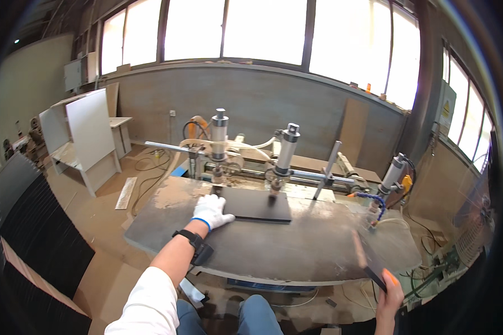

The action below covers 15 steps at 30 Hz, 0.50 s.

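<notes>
A dark rectangular panel (258,204) lies flat on the grey worktable (262,251), under the middle upright cylinder (286,149) of a clamping machine. My left hand (211,211), in a white glove with a blue cuff, rests at the panel's left end. Its fingers are stretched out and the thumb is spread toward the near edge. At the table's right front my bare right hand (391,293) is closed around one end of a dark flat strip (373,267) with a tan edge. Motion blurs the strip, and something orange shows at the fingers.
Another cylinder (219,134) stands behind my left hand; a third (394,174) is at the right beside a blue coiled hose (379,202). Sawdust (179,192) covers the table's far left. Stacked dark panels (44,229) stand at left, near a white cabinet (92,131). Cables trail across the floor.
</notes>
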Each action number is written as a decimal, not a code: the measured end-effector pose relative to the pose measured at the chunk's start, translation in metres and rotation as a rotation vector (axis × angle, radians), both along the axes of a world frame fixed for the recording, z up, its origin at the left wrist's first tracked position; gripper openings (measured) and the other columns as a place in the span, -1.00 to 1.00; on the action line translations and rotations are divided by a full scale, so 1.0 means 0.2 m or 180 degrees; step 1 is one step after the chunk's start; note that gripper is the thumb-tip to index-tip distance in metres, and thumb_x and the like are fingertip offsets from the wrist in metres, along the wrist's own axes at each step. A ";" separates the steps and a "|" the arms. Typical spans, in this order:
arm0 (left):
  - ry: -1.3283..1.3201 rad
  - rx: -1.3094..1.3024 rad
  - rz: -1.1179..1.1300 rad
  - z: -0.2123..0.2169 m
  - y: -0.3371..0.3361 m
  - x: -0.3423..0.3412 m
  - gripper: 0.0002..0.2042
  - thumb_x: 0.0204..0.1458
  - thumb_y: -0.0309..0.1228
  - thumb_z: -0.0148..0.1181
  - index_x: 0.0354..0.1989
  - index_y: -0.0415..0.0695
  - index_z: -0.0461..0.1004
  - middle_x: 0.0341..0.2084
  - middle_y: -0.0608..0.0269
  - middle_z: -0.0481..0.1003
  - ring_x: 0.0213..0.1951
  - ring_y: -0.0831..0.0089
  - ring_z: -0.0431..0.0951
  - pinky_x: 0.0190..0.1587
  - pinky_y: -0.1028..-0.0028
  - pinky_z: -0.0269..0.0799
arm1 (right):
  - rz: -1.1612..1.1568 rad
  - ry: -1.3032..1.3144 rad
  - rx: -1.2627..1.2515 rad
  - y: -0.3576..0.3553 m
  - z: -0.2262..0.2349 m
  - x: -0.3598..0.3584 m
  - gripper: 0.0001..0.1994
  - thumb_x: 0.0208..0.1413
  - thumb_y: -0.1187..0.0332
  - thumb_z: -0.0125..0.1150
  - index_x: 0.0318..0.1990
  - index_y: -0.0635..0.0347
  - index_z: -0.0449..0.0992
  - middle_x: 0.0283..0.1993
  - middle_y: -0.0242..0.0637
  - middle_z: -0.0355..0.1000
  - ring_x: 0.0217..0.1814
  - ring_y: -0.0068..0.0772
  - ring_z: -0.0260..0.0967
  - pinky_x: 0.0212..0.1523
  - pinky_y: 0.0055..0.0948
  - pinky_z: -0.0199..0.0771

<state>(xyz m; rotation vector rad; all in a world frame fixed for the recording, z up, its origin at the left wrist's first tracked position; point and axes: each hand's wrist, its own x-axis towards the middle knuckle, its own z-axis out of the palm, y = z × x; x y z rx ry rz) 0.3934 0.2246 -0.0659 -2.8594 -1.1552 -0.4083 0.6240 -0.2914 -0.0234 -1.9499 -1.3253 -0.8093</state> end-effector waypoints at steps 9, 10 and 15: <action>-0.0286 0.0489 0.0012 0.01 -0.74 -0.84 -0.39 -0.25 -0.12 0.46 0.00 -0.13 0.44 -0.41 0.12 0.45 -0.23 0.07 0.45 -0.14 0.15 0.42 | 0.1541 -0.0290 -0.1091 1.48 -0.12 -0.01 -0.57 0.02 0.51 0.23 0.08 -0.09 0.55 0.01 -0.17 0.56 0.04 -0.10 0.52 0.04 -0.22 0.55; -0.0054 0.0659 0.0374 0.02 -0.77 -0.96 -0.52 -0.25 -0.32 0.39 -0.06 -0.12 0.48 -0.49 0.20 0.42 -0.32 0.12 0.46 -0.24 0.16 0.41 | 0.1544 -0.0392 -0.1233 1.59 -0.19 -0.03 -0.57 0.03 0.48 0.26 0.09 -0.10 0.54 0.01 -0.15 0.55 0.04 -0.07 0.51 0.04 -0.21 0.54; -0.0033 0.1364 0.0652 0.23 -1.01 -1.64 -0.65 -0.21 -0.52 0.24 -0.14 -0.09 0.54 -0.56 0.26 0.37 -0.42 0.21 0.43 -0.36 0.22 0.37 | 0.1614 0.0150 -0.1569 2.01 -0.45 -0.01 -0.50 -0.03 0.20 0.42 0.13 -0.03 0.52 0.17 -0.04 0.42 0.22 0.02 0.35 0.23 -0.12 0.37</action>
